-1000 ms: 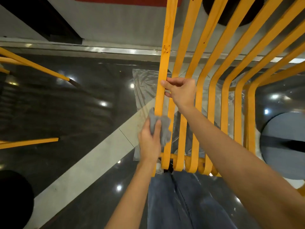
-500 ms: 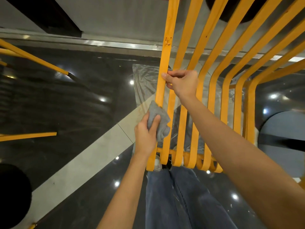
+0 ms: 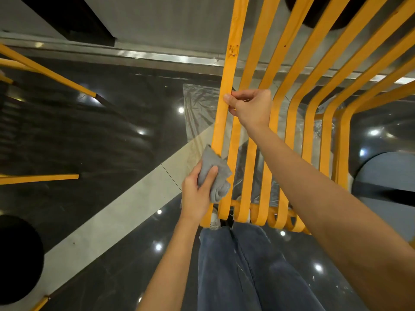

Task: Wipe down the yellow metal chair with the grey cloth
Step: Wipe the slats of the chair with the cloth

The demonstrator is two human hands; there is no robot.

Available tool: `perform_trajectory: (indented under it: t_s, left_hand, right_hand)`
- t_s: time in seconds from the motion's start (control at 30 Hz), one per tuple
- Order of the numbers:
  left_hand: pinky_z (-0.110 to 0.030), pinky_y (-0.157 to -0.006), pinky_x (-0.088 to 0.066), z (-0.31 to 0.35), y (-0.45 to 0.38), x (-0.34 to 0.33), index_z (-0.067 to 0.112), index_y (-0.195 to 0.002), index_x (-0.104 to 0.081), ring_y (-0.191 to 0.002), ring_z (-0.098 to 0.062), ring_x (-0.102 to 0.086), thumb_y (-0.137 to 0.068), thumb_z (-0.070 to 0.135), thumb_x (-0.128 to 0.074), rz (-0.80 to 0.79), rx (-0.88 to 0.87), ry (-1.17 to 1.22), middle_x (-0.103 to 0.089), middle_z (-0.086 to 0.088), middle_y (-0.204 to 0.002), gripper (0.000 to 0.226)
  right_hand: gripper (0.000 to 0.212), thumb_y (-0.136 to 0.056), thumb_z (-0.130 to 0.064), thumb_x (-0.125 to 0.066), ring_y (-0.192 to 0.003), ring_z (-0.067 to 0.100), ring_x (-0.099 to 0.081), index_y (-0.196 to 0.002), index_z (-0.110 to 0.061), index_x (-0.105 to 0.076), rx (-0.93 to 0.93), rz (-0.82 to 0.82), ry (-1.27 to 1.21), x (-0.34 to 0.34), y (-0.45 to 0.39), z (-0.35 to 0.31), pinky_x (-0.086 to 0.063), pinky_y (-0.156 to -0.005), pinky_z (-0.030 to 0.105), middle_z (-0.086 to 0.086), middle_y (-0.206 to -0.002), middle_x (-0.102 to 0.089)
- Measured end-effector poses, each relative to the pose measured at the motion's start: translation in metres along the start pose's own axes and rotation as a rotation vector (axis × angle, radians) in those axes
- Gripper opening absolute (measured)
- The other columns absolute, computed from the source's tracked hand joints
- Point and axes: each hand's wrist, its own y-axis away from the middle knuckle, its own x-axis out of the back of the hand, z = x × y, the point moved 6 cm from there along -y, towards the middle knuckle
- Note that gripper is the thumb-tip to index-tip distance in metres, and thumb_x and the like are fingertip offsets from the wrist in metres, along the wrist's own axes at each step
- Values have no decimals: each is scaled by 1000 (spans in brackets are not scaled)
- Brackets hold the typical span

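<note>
Both hands work on a yellow metal chair [image 3: 226,90] built of flat painted slats, seen from the head camera looking straight down. At left, the left hand [image 3: 197,196] grips a crumpled grey cloth [image 3: 216,175], thumb over the top of the fabric and fingers curled beneath, pressing it against the leftmost slat near its lower, near end. Farther up the same slat, the right hand [image 3: 252,108] is closed around the metal, thumb tip laid on the slat's face and fingers wrapped behind it and the neighbouring slat. A patch of chipped, rust-coloured paint marks that slat well above the right hand.

Slats fan out to the far right and curve together at the near end, where they meet a yellow crossbar just above the person's blue denim trousers [image 3: 247,265]. Beneath the chair lies a sheet of clear crinkled plastic [image 3: 199,104] on a glossy dark tiled floor [image 3: 112,135], crossed diagonally by a pale grey band. Ceiling lights show as bright spots in the tiles. Thin yellow bars [image 3: 45,70] of other furniture jut in from the left edge, and a round black object [image 3: 18,259] sits at the near left corner. A metal strip runs across the far side of the floor.
</note>
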Motion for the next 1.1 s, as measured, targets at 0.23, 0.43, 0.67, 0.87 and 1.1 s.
perform_trajectory:
  t_s: [0.23,0.43,0.67,0.87,1.1]
  left_hand:
    - [-19,-69,-51,29,-47,-14,-1,-105,-62,-79,-6,-62,-100,8,-54,-4,-67,87,-65,-9,-85,13]
    - [-36,-82,-56,-22,20,11,-2,-117,-63,-96,-28,-68,-99,8,-53,-54,88,106,-68,-25,-104,23]
    - [-43,-78,-55,14,-49,-12,-1,-105,-65,-87,-27,-66,-100,20,-57,64,-40,56,-68,-20,-94,23]
    - [-33,-83,-56,-1,-3,-8,4,-117,-63,-96,-17,-69,-99,23,-57,132,7,-11,-71,-8,-101,26]
    - [-20,-65,-49,40,-62,-24,9,-103,-67,-72,4,-61,-99,28,-58,212,29,-71,-68,6,-82,21]
  right_hand:
    - [16,-77,-14,-86,-61,25,-71,-81,-3,-75,20,-1,19,0,-2,1,-62,-65,49,13,-75,-73]
    - [17,-75,-16,-87,-68,25,-75,-82,-5,-77,19,0,15,0,-4,5,-62,-68,47,12,-79,-75]
    - [14,-74,-17,-88,-62,23,-74,-74,-12,-75,27,5,44,-1,-5,3,-62,-66,46,7,-71,-73]
    - [16,-78,-22,-85,-81,20,-74,-87,-11,-79,42,7,176,0,1,-6,-61,-79,41,5,-88,-77]
    - [38,-103,-29,-53,-122,11,-57,-137,-13,-58,96,-78,114,12,99,-27,-46,-102,23,2,-138,-59]
